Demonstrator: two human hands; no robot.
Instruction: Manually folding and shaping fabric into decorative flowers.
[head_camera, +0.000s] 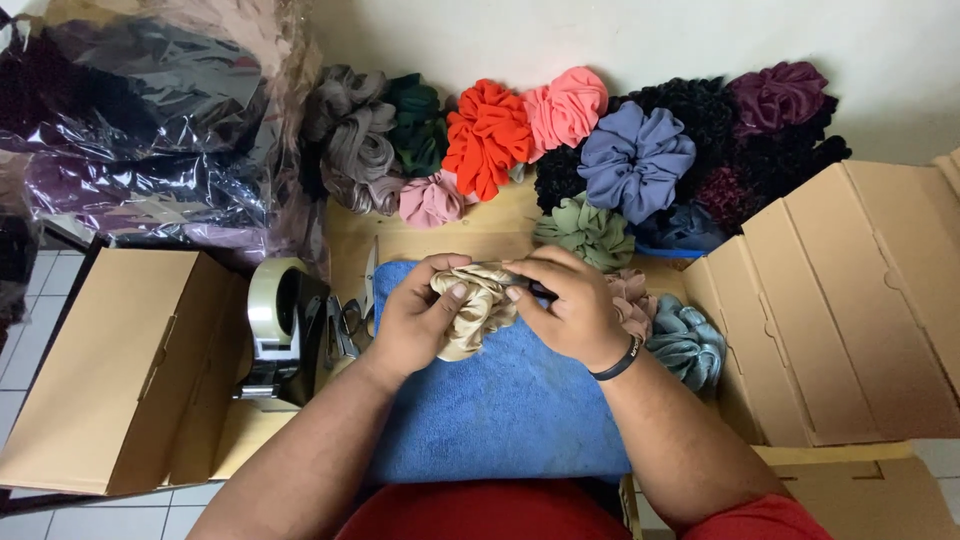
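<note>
My left hand (418, 318) and my right hand (572, 305) both grip a beige satin scrunchie (478, 305) above a blue towel (500, 410) spread on the table. The left thumb presses on the fabric. The right hand's fingers pinch the scrunchie's upper edge, where a small dark object shows under them; what it is I cannot tell. A black band circles my right wrist.
A row of scrunchies lies along the wall: grey (355, 140), dark green (418, 120), orange (487, 135), coral (568, 105), lavender (635, 160), black, plum (780, 95), sage (585, 230), teal (688, 345). Scissors (368, 290) and a tape dispenser (285, 330) sit left. Open cardboard boxes (110, 370) flank both sides.
</note>
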